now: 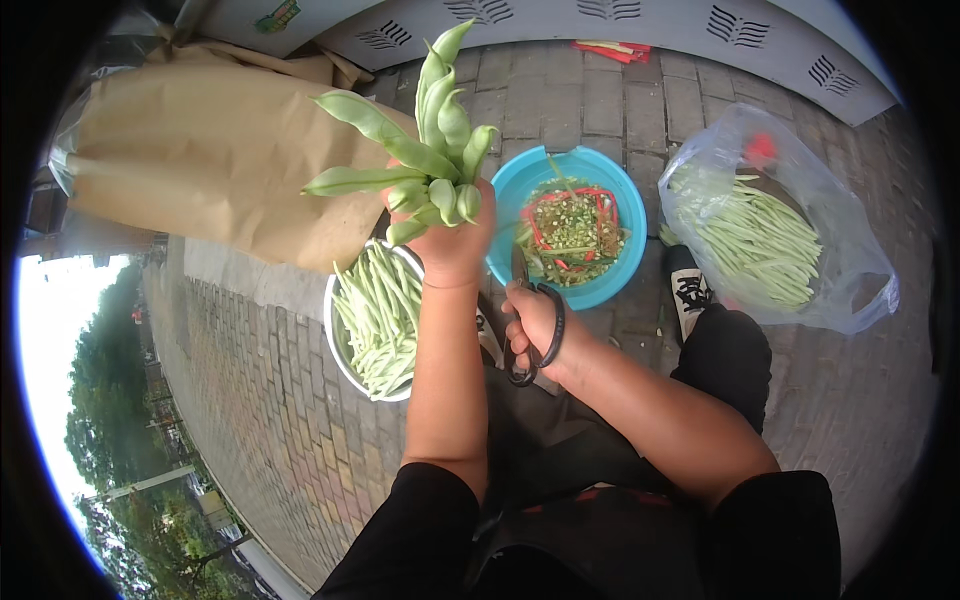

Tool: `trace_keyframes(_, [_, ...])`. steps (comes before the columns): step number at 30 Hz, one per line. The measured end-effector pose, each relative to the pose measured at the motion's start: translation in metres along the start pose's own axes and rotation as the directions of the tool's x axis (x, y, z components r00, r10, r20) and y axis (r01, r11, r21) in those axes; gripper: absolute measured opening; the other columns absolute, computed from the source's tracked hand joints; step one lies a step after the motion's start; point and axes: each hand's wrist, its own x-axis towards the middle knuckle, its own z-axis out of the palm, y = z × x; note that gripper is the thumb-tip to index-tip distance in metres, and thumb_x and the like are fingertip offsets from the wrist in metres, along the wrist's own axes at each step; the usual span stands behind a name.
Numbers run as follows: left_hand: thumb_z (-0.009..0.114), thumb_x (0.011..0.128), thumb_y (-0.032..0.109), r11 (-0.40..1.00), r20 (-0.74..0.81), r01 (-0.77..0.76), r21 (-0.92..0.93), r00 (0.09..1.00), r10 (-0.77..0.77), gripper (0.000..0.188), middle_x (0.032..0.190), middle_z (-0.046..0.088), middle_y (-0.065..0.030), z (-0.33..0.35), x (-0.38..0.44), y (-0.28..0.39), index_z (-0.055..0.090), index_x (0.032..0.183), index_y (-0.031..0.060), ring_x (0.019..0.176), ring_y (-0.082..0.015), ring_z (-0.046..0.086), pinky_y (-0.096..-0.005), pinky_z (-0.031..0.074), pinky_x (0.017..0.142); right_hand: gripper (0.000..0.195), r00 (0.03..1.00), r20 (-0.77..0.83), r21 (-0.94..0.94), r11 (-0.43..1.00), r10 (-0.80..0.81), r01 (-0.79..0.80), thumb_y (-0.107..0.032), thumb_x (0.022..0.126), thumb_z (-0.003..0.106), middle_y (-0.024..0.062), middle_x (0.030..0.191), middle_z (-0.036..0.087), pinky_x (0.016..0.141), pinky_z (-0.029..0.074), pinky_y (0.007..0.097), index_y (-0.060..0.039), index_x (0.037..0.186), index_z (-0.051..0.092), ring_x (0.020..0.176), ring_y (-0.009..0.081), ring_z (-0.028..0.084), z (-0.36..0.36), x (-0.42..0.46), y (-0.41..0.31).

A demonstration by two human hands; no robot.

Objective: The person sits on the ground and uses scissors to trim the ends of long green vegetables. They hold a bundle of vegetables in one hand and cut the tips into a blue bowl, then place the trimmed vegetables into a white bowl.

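Note:
My left hand (454,251) is raised and grips a bunch of flat green bean pods (431,154), their ends fanning out above the fist. In my right hand (540,322) is a pair of scissors (556,330) with black handles, blades pointing away from me towards a blue plastic basin (634,247). Cut bean ends (577,225) and red strips lie inside that basin. Partly hidden behind my left forearm, a white-rimmed bowl (332,352) holds many long green beans (379,319).
At right, a clear plastic bag (847,300) holds more long green beans (765,232), beside my shoe (688,292). Brown paper (225,157) covers something bulky at left. A vented metal panel (652,26) bounds the far side. Red scraps (615,51) lie on the brick paving (547,90).

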Motion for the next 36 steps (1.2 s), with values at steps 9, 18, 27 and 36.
trace_keyframes(9, [0.052, 0.080, 0.015, -0.652, 0.704, 0.322, -0.686, 0.068, -0.707, 0.037, 0.106, 0.055, -0.0175, -0.045, -0.006, -0.082, 0.049, 0.112, -0.0024, 0.097, -0.0328, 0.054, -0.0518, 0.042, 0.092, 0.023, 0.948, -0.103, -0.357, 0.901, -0.301, 0.247, -0.024, 0.091, 0.056, 0.0009, 0.060, 0.043, 0.038, 0.036, 0.0272, -0.0061, 0.099, 0.044, 0.043, 0.0105, 0.041, -0.033, 0.011, 0.009])
trace_keyframes(18, [0.057, 0.077, 0.016, -0.864, 0.838, 0.075, -0.497, 0.298, -0.456, 0.027, 0.097, 0.062, -0.0122, -0.080, -0.009, -0.087, 0.061, 0.102, 0.0041, 0.092, -0.0271, 0.056, -0.0389, 0.051, 0.078, 0.057, 0.905, 0.146, -0.593, 0.697, -0.400, 0.403, -0.020, 0.090, 0.058, 0.0055, 0.084, 0.051, 0.054, 0.046, 0.0269, -0.0073, 0.138, 0.031, 0.063, 0.0105, 0.052, -0.036, 0.022, 0.006])
trace_keyframes(27, [0.054, 0.084, 0.023, -0.768, 0.768, 0.022, -0.640, 0.044, -0.639, 0.023, 0.085, 0.063, -0.0116, -0.083, -0.004, -0.089, 0.062, 0.084, 0.0015, 0.078, -0.0256, 0.060, -0.0376, 0.053, 0.073, 0.038, 0.828, 0.339, -0.545, 0.624, -0.447, 0.560, -0.020, 0.089, 0.062, -0.0026, 0.071, 0.047, 0.058, 0.042, 0.0215, -0.0061, 0.122, 0.048, 0.060, 0.0073, 0.046, -0.016, -0.006, 0.011])
trace_keyframes(36, [0.042, 0.082, 0.023, -0.546, 0.541, 0.238, -0.803, -0.090, -0.836, 0.041, 0.118, 0.057, -0.0190, -0.049, -0.011, -0.096, 0.057, 0.113, 0.0008, 0.111, -0.0383, 0.052, -0.0556, 0.036, 0.101, 0.041, 0.469, 0.398, -0.856, -0.134, -0.788, 0.499, -0.019, 0.075, 0.073, 0.0130, 0.071, 0.060, 0.055, 0.046, 0.0398, -0.0064, 0.112, 0.057, 0.061, 0.0313, 0.059, 0.000, -0.001, 0.012])
